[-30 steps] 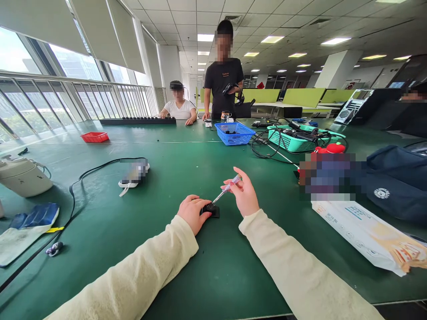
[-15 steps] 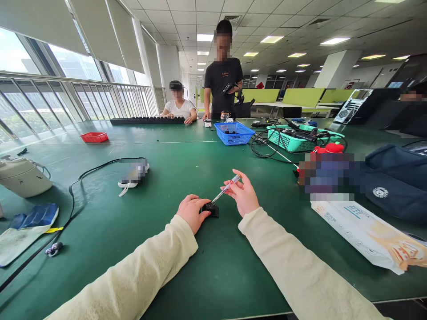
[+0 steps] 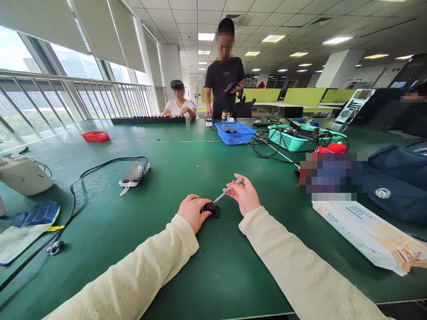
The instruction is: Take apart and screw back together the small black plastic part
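On the green tabletop, a small black part with a flat base (image 3: 215, 211) lies under my left hand (image 3: 193, 210), whose thumb and fingers close around its left side. My right hand (image 3: 245, 194) pinches a screwdriver (image 3: 228, 189) by its clear handle. The thin shaft slants down to the left, and its tip meets the top of the black part. My left fingers hide some of that part, so its exact kind cannot be made out.
Left lie a phone (image 3: 135, 172), a black strap (image 3: 74, 195) and a beige container (image 3: 25, 175). Ahead are a red tray (image 3: 95, 136), a blue basket (image 3: 235, 134) and a green basket (image 3: 293, 141) with cables. Right are a wipes pack (image 3: 360, 231) and dark bag (image 3: 396, 182). Two people are opposite.
My right index finger has come down and curled closer to the screwdriver handle. My left hand keeps its hold on the black part. The view has shifted slightly.
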`<action>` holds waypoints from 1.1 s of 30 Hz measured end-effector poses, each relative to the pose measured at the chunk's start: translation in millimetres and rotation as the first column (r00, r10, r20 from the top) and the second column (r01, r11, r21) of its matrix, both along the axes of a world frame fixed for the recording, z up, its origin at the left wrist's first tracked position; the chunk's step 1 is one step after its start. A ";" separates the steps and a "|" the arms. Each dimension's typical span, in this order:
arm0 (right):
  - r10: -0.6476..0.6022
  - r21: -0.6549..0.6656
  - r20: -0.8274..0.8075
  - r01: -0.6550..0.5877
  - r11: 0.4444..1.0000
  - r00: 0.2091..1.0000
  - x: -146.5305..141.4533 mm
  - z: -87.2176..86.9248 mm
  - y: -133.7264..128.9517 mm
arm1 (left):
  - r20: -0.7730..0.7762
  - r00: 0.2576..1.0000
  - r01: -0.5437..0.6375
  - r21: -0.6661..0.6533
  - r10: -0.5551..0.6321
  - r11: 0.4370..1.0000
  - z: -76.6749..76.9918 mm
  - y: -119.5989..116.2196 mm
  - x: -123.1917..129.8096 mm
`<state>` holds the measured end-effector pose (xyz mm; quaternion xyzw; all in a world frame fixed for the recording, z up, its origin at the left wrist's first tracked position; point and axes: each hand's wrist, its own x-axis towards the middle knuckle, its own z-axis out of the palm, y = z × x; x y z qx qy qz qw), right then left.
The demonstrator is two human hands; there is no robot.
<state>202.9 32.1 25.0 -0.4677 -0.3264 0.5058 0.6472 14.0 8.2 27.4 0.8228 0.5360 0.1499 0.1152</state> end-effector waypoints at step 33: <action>0.081 0.130 0.128 -0.097 0.987 0.988 -2.4 -2.4 -0.2 | 0.022 1.000 0.011 0.030 -0.012 0.999 -5.0 0.7 -1.6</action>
